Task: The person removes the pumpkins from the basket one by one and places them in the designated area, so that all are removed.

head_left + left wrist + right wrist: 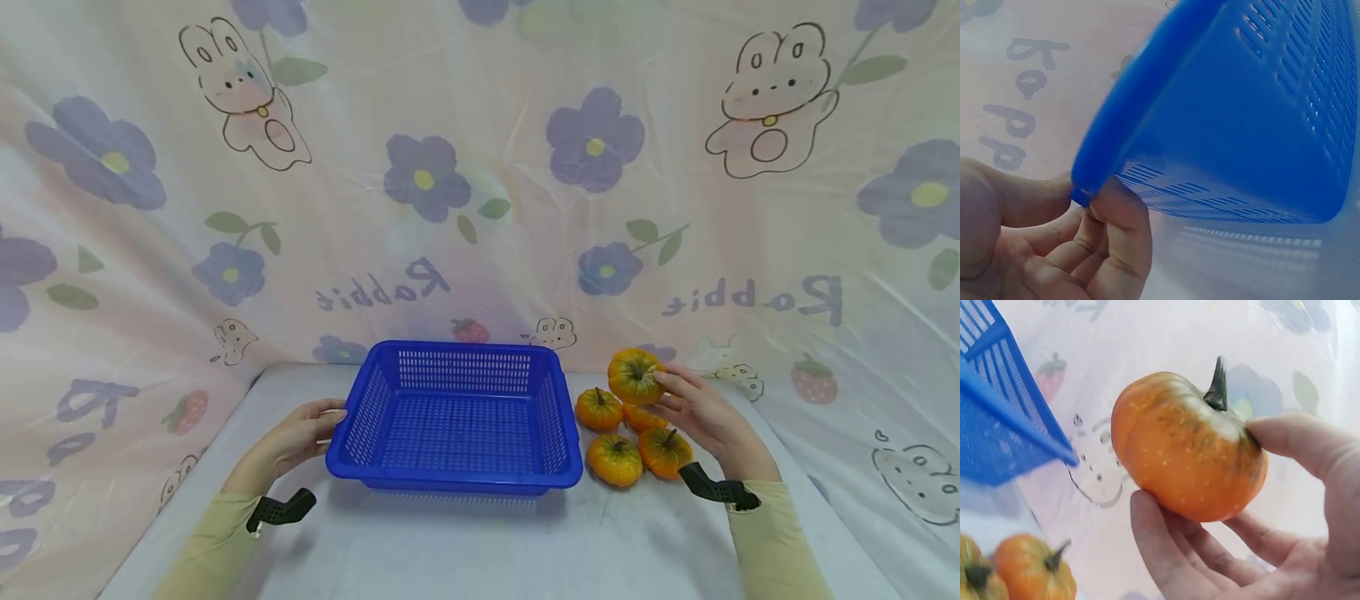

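Note:
A blue plastic basket with slotted walls stands on the table, its inside bare. At its left rim my left hand pinches the edge; in the left wrist view the thumb and curled fingers meet around the rim. To the right of the basket my right hand holds up a small orange pumpkin with a dark green stem, thumb on its top side and fingers underneath. Below it, several more small pumpkins sit in a cluster on the table, one partly hidden behind the raised one.
The white table backs onto a hanging curtain printed with rabbits, flowers and strawberries, which also runs along both sides. Each wrist carries a black camera mount. The pumpkin cluster lies close beside the basket's right wall.

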`<state>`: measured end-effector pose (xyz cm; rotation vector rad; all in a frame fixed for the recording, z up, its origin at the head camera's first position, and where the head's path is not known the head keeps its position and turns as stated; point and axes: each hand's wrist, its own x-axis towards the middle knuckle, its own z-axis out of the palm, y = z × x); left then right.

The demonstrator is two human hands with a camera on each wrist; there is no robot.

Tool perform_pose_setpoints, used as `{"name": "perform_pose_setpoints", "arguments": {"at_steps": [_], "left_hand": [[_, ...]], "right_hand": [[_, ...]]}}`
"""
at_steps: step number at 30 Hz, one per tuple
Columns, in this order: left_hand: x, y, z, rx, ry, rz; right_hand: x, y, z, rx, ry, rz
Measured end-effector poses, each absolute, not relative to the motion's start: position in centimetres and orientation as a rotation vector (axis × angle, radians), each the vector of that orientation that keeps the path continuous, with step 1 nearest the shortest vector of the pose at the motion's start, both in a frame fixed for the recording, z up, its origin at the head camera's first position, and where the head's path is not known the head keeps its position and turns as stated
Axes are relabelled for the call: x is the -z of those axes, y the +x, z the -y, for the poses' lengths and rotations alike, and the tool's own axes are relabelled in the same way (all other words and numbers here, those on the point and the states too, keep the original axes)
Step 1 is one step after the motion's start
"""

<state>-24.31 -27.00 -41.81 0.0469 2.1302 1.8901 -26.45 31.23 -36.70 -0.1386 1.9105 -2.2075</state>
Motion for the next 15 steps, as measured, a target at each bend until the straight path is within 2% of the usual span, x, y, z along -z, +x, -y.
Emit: {"name": "perform_pose_setpoints", "arguments": {"at_steps": [15], "left_hand": [[41.8,-24.1,27.1,-1.868,0.088,-2.148]], "right_hand": [[39.5,-24.0,-37.4,2.248,-0.031,-1.915]]}}
